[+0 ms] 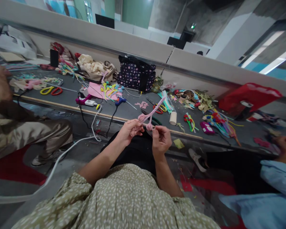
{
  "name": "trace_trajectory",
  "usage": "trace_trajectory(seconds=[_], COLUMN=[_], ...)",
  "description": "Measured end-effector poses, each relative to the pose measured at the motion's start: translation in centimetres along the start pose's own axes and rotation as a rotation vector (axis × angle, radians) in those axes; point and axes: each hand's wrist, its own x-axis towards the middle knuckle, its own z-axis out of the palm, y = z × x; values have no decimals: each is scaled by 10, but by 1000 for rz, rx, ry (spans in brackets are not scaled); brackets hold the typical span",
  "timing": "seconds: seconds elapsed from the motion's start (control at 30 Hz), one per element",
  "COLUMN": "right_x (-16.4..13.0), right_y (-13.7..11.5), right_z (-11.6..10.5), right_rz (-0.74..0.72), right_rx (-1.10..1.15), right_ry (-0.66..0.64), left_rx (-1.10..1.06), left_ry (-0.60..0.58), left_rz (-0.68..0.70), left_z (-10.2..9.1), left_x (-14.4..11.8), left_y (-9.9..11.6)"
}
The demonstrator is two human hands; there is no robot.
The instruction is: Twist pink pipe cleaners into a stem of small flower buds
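Cluttered bench (133, 109) behind; left hand (128, 130) and right hand (160, 140) pinch a pink pipe cleaner (150, 118), its looped end between fingertips, stem rising beyond.

Both hands raised before the table's (133, 111) near edge: left hand (128, 130) left of right hand (160, 140), pipe cleaner (151, 113) between them. Bag (135, 74) at far edge, behind. Glue gun (120, 101) left, paper roll (173, 118) right, near edge.
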Motion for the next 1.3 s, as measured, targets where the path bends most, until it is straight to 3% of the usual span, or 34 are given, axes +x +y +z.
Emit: trace_trajectory(seconds=[0.1, 0.2, 0.37, 0.53, 0.77, 1.03, 1.13, 1.3], right_x=[-5, -7, -7, -5, -2, 5, 9, 15], right_y=[1, 10, 26, 27, 22, 26, 28, 25], right_z=[-2, 5, 19, 22, 22, 15, 11, 7], right_rz=[-5, 163, 463, 567, 551, 472, 431, 464], right_rx=[2, 44, 283, 481, 499, 395, 310, 308], right_ry=[-174, -289, -283, -252, -156, -95, -114, -253], left_rx=[-56, -81, -73, -27, 1, 99, 145, 211], left_ry=[9, 46, 97, 122, 76, 49, 39, -30], left_rz=[-38, -16, 66, 94, 61, 106, 143, 232], left_z=[-2, -3, -4, -2, 7, 4, 4, 3], left_x=[1, 3, 8, 10, 7, 8, 8, 6], left_y=[0, -2, -9, -19, -27, -28, -28, -23])
